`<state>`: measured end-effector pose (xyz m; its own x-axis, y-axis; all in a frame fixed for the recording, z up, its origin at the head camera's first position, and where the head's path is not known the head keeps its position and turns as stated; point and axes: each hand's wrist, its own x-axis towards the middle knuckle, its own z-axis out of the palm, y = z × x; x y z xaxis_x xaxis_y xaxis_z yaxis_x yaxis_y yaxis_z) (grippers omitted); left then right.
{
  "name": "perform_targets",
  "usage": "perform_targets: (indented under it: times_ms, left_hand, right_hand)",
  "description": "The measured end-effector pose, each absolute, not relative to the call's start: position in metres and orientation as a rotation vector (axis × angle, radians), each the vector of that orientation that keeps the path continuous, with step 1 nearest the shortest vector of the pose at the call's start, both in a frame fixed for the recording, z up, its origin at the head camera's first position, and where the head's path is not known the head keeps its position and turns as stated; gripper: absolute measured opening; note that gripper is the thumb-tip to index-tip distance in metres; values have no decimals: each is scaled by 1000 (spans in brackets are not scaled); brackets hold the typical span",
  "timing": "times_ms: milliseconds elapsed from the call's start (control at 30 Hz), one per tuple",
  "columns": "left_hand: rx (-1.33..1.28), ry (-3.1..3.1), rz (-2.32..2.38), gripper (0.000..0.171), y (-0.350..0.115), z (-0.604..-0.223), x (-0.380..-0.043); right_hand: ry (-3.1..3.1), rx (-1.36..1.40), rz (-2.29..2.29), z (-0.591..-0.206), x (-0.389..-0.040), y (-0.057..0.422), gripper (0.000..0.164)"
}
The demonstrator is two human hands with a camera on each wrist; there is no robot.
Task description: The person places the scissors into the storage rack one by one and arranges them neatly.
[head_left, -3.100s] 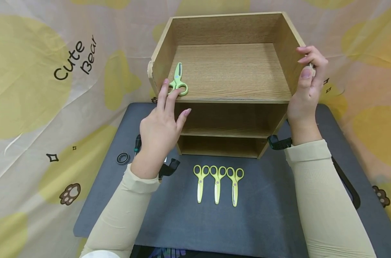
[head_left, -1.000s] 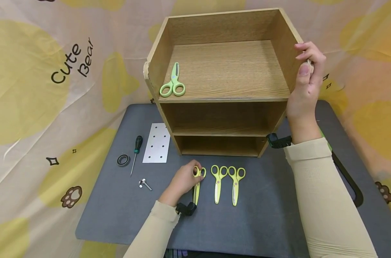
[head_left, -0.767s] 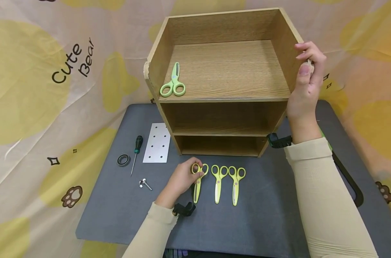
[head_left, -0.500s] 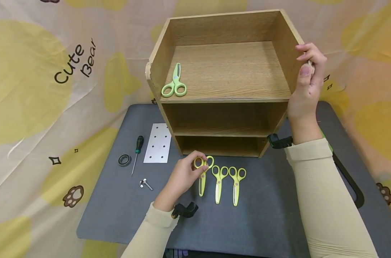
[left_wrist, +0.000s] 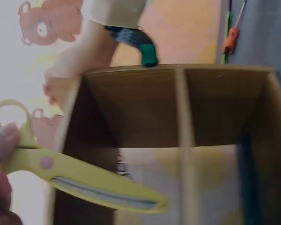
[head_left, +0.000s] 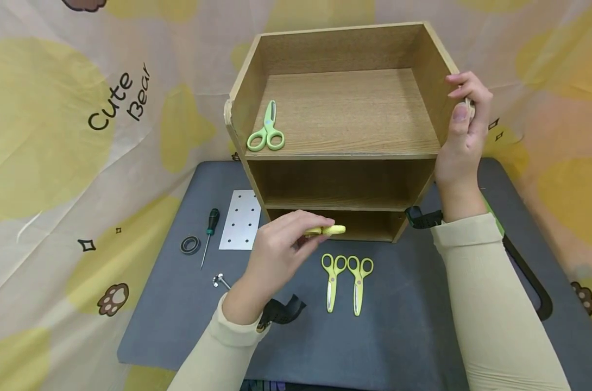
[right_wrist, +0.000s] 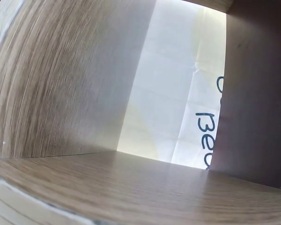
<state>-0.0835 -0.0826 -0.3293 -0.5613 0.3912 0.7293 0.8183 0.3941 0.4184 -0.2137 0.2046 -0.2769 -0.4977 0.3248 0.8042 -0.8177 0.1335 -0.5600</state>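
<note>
My left hand (head_left: 281, 250) pinches a pair of yellow scissors (left_wrist: 84, 176) by the handle loops, raised off the table in front of the wooden shelf (head_left: 345, 157). In the left wrist view their blades point toward the shelf's compartments. Green scissors (head_left: 266, 130) lie on the shelf's top board at the left, blades pointing back. Two more pairs of yellow scissors, one (head_left: 332, 279) beside the other (head_left: 358, 282), lie on the table. My right hand (head_left: 464, 130) grips the shelf's right side panel near its upper front edge. The right wrist view shows wooden boards, with that hand out of sight.
Left of the shelf lie a screwdriver (head_left: 210, 233), a black ring-shaped roll (head_left: 190, 245), a white plate with holes (head_left: 239, 220) and small metal screws (head_left: 220, 280). A black-framed tool (head_left: 530, 279) lies partly hidden under the right arm. Patterned cloth surrounds the table.
My left hand let go of the green scissors on the top board, took the leftmost yellow scissors from the table and lifted them toward the shelf. The right hand keeps its grip.
</note>
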Motion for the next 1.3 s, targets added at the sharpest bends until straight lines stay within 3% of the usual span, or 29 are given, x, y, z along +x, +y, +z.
perform_targets:
  times_ms: [200,500,700,867,1300]
  left_hand:
    - [-1229,-1764,-787,19,-81,-305,-83]
    - [-1149,-1650,-818,18,-82,-294,-100]
    - [-985,-1469,-603,14,-77,-309,-134]
    - [-854,-1524,-514,20,-74,-320,-153]
    - [-606,-1874,-469,10,-69,-314,-168]
  right_hand:
    - [-1480,499,1531,-278,-213,205,20]
    - [-1462,486,1575,-275,-206,200,18]
    - [-1455,505,1568,-278,-207,203,17]
    - [-1450,515,1584,-282,-212,205,16]
    - [-1458,527,1558,-281,-216,206,18]
